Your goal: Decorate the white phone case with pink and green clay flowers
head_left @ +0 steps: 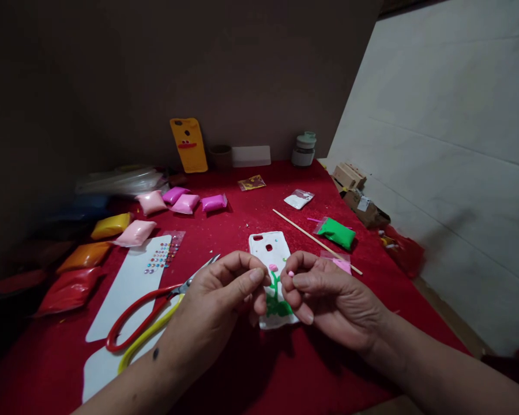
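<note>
Between the thumb and index finger of my right hand (328, 288) is a tiny pink ball of clay (291, 274). My left hand (231, 288) is closed in a pinch just to its left; whatever its fingertips may hold does not show. Below and behind both hands lies a white phone case (266, 242) covered in clay, with a green stem and leaves (279, 306) and a pink bud (273, 267) on it. My fingers hide parts of its sides. The two hands are apart from each other.
Scissors (132, 311) with red and yellow handles lie left, over white boards (121, 300) and near a gem sheet (161, 256). Coloured clay packs (136, 232) line the left. A wooden stick (315, 239) and green pack (336, 233) lie right. A yellow case (190, 153) stands behind.
</note>
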### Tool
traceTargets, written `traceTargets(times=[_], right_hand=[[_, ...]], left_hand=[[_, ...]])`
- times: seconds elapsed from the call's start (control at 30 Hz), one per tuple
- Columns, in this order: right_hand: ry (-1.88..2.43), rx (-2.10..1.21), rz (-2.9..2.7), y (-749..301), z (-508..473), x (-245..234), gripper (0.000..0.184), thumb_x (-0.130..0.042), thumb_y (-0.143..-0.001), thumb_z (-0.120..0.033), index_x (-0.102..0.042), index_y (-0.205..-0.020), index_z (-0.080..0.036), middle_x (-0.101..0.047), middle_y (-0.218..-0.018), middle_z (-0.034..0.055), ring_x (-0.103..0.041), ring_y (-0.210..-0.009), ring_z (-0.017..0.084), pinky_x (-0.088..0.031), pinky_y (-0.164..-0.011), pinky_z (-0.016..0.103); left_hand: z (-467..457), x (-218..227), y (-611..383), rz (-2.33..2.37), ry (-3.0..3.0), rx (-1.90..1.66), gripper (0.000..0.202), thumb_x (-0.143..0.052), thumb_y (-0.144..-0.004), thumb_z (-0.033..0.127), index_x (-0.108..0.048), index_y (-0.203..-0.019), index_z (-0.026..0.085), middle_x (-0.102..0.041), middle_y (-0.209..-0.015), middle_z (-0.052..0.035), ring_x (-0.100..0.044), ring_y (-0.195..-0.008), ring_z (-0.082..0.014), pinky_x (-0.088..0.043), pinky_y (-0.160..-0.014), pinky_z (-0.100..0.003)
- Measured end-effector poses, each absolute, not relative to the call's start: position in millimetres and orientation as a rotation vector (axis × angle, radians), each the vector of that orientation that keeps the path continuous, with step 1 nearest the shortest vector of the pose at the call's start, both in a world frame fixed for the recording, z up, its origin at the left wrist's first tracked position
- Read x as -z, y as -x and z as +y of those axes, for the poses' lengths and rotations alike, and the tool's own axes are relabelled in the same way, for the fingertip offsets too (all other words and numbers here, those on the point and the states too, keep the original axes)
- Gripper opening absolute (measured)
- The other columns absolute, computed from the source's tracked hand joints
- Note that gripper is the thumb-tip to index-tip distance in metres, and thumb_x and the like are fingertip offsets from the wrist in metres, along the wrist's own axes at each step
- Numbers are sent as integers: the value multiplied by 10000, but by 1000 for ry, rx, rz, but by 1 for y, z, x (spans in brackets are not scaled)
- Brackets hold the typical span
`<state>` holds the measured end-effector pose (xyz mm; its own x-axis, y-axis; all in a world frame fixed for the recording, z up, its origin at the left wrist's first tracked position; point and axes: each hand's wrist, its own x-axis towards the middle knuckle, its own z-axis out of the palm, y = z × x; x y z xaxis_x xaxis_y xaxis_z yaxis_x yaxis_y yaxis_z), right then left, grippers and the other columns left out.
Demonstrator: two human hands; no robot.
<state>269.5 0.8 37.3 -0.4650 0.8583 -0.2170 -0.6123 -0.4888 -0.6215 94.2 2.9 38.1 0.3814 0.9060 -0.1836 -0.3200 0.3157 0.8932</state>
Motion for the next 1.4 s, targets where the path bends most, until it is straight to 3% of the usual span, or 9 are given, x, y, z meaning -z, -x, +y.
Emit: traceTargets(times=[0.6, 0.77, 1.4], right_hand=[[771, -1816, -834, -268, -6, -38, 221, -819, -655, -173, -622, -751, -142, -656, -606, -15, -579, -463, 73, -488, -421, 151], [805, -1813, -822, -268, -5, -40, 193, -799, -671, -195, -631, -744, -136, -631, -555, -8, -568, -460, 77, -463, -414, 147], [687, -1936, -735, -272, -2, -39, 136, -766, -721, -162, -667, -798, -111, -687, -661, 32, -633, -509, 99, -483, -412, 154]], left_hand=[[3, -37, -93, 831, -936, -922, 130, -654, -843, 275, -617, -792, 161, -598, -562, 17, -515, -491, -78, -433, -500, -186], [4, -39, -95, 851, -955, -912, 163, -664, -832, 306, -608, -786, 160, -599, -567, 5, -514, -497, -90, -427, -501, -199], [4, -41, -94, 851, -955, -932, 153, -682, -815, 292, -616, -776, 160, -597, -564, 8, -507, -496, -84, -424, -494, -192]])
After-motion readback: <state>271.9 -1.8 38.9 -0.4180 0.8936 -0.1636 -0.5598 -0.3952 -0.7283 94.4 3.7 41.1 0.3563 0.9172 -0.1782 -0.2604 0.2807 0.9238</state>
